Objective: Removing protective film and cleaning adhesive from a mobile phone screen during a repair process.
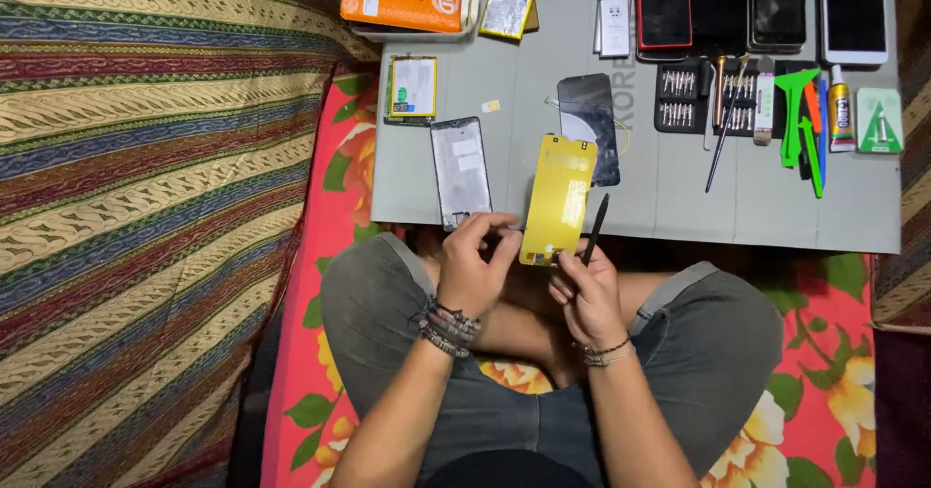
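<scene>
Head view: left hand (472, 267) grip pinches the yellow screen panel (560, 200); right hand (585, 289) grip is clamped on a black spudger (594, 226).

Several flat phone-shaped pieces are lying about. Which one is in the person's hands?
The yellow panel, held upright at its bottom edge by both the left hand and right hand. The grey frame and the dark panel lie flat on the grey mat.

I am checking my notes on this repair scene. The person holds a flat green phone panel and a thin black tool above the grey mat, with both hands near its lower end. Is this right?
Not quite: the head view shows the flat phone panel is yellow, not green. The rest holds: the right hand grips the thin black tool, the left hand is at the panel's lower end, above the grey mat.
</scene>
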